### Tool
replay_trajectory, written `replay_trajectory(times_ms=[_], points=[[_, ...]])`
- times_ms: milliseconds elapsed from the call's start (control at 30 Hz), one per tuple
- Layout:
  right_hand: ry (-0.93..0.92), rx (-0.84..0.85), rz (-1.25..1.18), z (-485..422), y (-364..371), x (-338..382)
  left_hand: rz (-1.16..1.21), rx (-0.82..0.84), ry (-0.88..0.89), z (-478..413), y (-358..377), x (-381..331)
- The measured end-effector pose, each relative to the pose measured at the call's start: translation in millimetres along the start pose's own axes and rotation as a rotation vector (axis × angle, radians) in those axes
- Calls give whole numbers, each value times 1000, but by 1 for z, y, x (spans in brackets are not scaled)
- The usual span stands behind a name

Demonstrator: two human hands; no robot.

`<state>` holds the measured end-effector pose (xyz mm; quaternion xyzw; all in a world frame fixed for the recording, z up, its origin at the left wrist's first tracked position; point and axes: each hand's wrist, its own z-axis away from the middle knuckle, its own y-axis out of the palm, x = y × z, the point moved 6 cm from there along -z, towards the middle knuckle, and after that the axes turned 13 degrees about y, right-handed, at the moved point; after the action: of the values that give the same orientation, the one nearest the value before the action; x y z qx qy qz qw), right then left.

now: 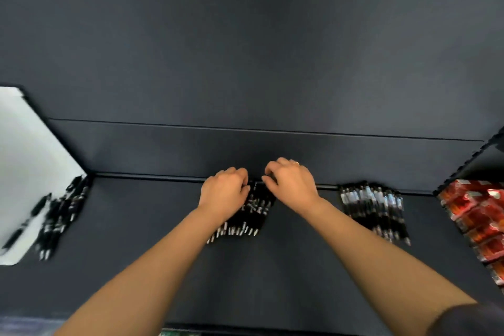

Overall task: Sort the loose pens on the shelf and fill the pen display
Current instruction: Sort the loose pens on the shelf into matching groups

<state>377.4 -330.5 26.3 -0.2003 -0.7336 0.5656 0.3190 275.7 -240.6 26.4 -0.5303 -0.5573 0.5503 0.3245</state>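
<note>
I count three bunches of black pens on the one shelf (286,267): a left bunch (61,215), a middle bunch (256,207) and a right bunch (373,207), each too blurred to number pen by pen. Two grips show, the left grip (223,194) and the right grip (291,183), with one ring (297,163). I also see one white board (27,158) and one stack of red packets (477,215), their number unclear.

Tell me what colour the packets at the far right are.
Red and orange; the packets show best in the head view.
</note>
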Motion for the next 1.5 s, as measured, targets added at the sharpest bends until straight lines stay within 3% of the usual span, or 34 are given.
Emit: replay_trajectory(times_ms=[333, 667, 1033, 1267, 1500], points=[[-70, 113, -69, -18, 50, 193, -36, 21, -87, 92, -53, 169], [-155, 275, -78, -21, 100, 305, -7, 75, -314, 169, -61, 274], [-251, 586, -105, -23, 177, 401, 118, 10, -626, 248, -65, 341], [-126, 616, -22, -31, 209, 432, 114, -1, -640, 264, -63, 358], [-98, 603, 57, -28, 205, 420, 176, 48, -577, 241, -52, 356]])
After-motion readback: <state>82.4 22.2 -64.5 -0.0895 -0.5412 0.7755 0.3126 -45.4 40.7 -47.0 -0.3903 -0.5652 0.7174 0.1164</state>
